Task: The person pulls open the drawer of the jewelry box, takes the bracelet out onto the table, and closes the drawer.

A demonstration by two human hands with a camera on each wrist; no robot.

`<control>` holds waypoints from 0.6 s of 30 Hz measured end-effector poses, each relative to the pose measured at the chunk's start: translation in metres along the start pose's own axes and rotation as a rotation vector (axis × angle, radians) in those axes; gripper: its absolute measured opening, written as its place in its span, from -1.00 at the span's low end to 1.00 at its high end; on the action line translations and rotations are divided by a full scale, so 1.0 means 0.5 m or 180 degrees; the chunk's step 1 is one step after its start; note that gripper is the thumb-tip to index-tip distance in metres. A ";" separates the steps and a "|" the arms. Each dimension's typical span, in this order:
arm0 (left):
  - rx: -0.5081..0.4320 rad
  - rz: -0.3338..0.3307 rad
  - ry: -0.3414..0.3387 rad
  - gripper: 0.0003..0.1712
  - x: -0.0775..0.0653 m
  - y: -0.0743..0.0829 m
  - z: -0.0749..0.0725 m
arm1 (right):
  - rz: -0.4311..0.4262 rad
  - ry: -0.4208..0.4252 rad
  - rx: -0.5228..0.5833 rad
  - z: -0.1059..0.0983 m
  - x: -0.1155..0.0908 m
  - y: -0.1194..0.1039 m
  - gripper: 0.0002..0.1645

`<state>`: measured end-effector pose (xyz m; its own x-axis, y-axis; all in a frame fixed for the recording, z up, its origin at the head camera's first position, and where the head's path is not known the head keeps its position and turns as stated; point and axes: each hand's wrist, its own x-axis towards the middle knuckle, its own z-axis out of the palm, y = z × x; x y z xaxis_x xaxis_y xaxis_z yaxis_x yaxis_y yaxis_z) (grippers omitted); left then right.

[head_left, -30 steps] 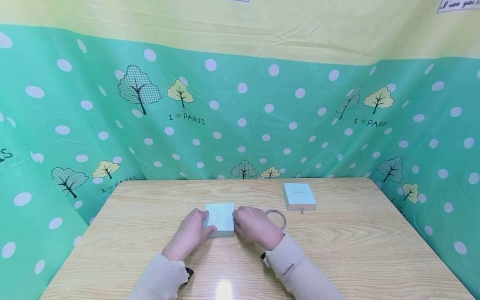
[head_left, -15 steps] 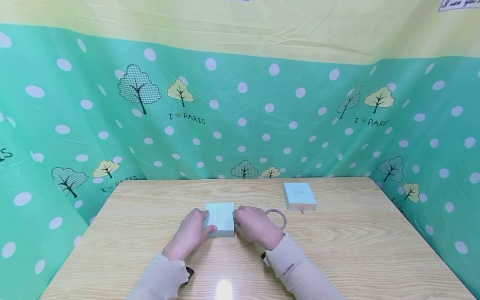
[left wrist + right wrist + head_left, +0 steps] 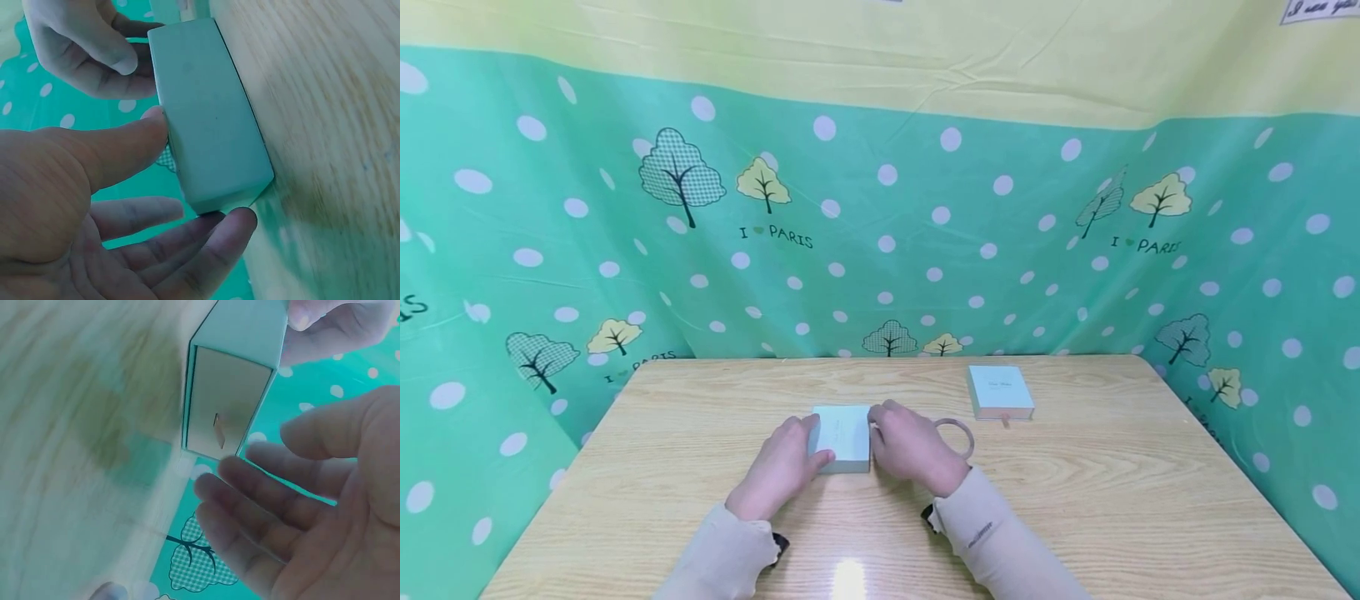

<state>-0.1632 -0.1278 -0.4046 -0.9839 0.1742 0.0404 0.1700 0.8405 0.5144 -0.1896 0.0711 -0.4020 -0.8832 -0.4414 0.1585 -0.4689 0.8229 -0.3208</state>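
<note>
A light blue drawer box sits on the table in front of me, with small lettering on its top. My left hand grips its left end, thumb on the upper face and fingertips round the end, as the left wrist view shows. The drawer's pale front, with a small ribbon pull tab, faces right. Beside that front is my right hand, its fingers loosely bent and apart from the tab. The drawer is level with the sleeve's edge.
A thin mauve ring lies just right of my right hand. Farther back on the right stands a second light blue box with a pink front and ribbon tab. The wooden table ends at a green dotted curtain.
My right hand's fingers have lifted and straightened a little at the box's right end, the hand shifting slightly up. The left hand and both boxes stay in place.
</note>
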 end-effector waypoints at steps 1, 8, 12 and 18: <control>0.0003 0.0005 0.0000 -0.29 0.000 0.000 -0.001 | 0.0026 0.0028 0.0046 0.000 0.000 0.001 -0.74; -0.0086 -0.0215 -0.0171 -0.65 -0.003 -0.002 -0.017 | 0.0030 -0.0139 0.0084 0.002 0.003 0.003 -0.49; -0.0047 -0.0361 -0.0294 -0.77 -0.004 -0.003 -0.023 | 0.0008 -0.0469 -0.0010 0.007 0.002 0.003 -0.44; -0.0006 -0.0384 -0.0354 -0.76 -0.005 -0.002 -0.023 | 0.0010 -0.0583 0.0033 0.008 0.000 0.000 -0.40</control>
<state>-0.1617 -0.1348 -0.3952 -0.9849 0.1279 -0.1167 0.0508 0.8579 0.5113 -0.1897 0.0696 -0.4057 -0.8674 -0.4973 -0.0151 -0.4651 0.8212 -0.3307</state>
